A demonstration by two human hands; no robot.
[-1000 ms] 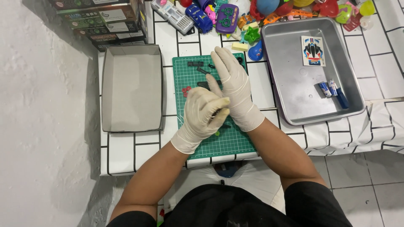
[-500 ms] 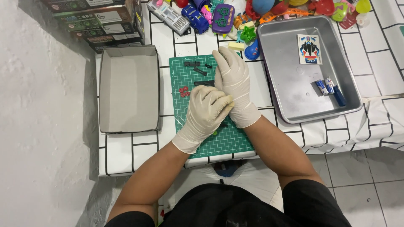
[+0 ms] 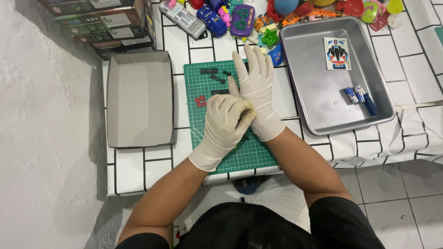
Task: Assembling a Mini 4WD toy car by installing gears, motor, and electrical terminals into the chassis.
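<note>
- Left hand (image 3: 227, 121) — in a cream glove, fingers curled, gripping the cuff edge of the other glove at the right wrist; it grasps nothing else.
- Right hand (image 3: 255, 85) — in a white glove, held flat with fingers spread and straight, empty, palm down over the green cutting mat (image 3: 230, 152).
- Small dark parts (image 3: 213, 75) — lying on the mat's far end, just left of the right fingertips, not touched by either hand.
- Red parts (image 3: 200, 101) — on the mat, just left of the left hand, apart from it.
- Open cardboard box (image 3: 138, 99) — on the tiled surface (image 3: 134, 168), left of the mat.
- Metal tray (image 3: 323, 92) — right of the mat; holds a sticker sheet (image 3: 337, 53) and small blue-and-white batteries (image 3: 361, 97).
- Heap of coloured toys (image 3: 240, 20) — along the far edge of the surface, beyond both hands.
</note>
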